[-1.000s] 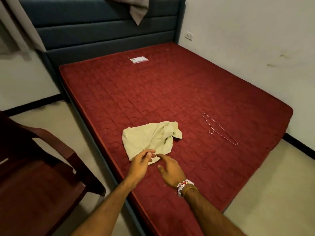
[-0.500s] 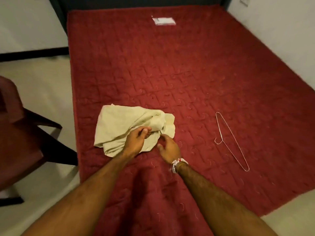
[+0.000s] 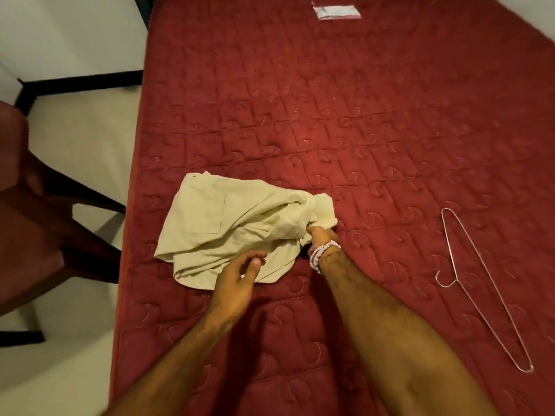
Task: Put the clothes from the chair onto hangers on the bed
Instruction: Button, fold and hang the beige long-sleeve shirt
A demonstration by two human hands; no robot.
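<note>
A crumpled pale yellow-green garment (image 3: 228,223) lies near the left edge of the red quilted mattress (image 3: 345,109). My right hand (image 3: 320,235), with bead bracelets on its wrist, reaches into the garment's bunched right end and grips the cloth there. At the near edge of the garment my left hand (image 3: 238,274) hovers with loosely curled fingers and holds nothing. A thin wire hanger (image 3: 456,278) lies flat on the mattress to the right, well apart from both hands.
A dark wooden chair (image 3: 33,223) stands on the pale floor to the left of the bed. A small white label (image 3: 336,12) lies at the far end of the mattress. A wall meets the floor at the upper left.
The view has dropped and closed in on the bed. My left hand has let go of the garment and drawn back to its near edge. My right hand has pushed forward into the bunched end.
</note>
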